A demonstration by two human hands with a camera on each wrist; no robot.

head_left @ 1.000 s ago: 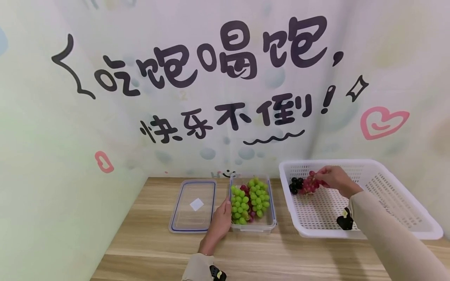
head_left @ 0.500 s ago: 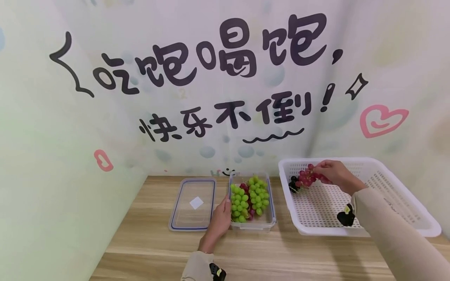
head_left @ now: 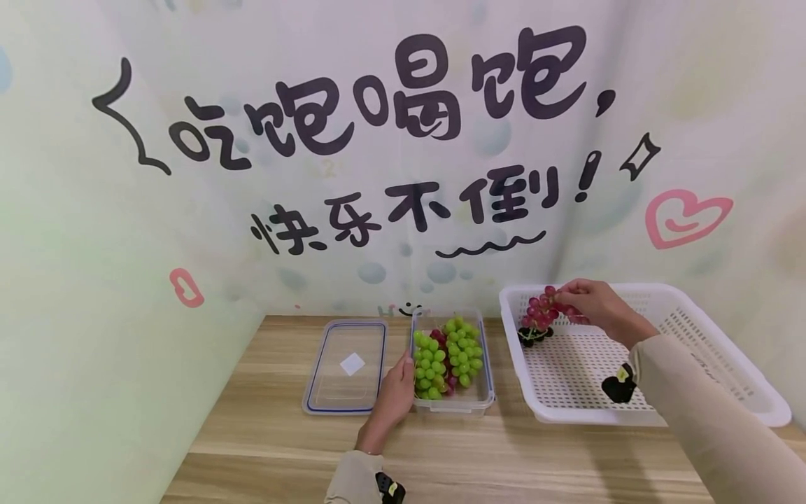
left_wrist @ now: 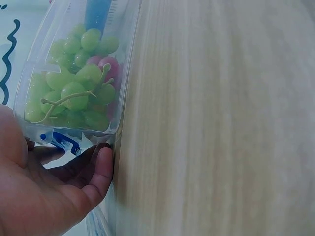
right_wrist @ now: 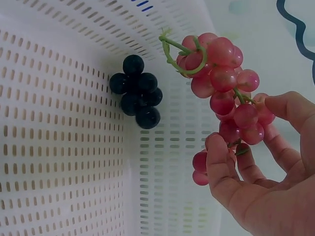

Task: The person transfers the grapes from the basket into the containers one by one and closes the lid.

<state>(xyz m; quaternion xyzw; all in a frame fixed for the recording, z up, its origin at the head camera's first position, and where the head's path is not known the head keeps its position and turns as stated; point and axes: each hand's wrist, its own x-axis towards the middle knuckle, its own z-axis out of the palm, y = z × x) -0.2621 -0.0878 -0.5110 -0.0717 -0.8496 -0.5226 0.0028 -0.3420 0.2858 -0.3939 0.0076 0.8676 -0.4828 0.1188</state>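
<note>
From my end, I see the right hand [head_left: 595, 308] pinching the red bunch [right_wrist: 224, 76] by its fingertips, over the basket [head_left: 538, 409] below it. That hold takes in only a few grapes, so a sharp tug could, I judge, pop some loose or let the bunch slip. Its free end is near the black bunch [right_wrist: 132, 102] beneath; a low swing might knock that. The left hand [head_left: 395, 392] grips the nearest side of the box [head_left: 456, 404] between the hands; if it pulls unevenly, I'd expect tipping and green grapes [head_left: 466, 353] rolling out. The lid [head_left: 346, 395], just outside the left hand, could get nudged.
</note>
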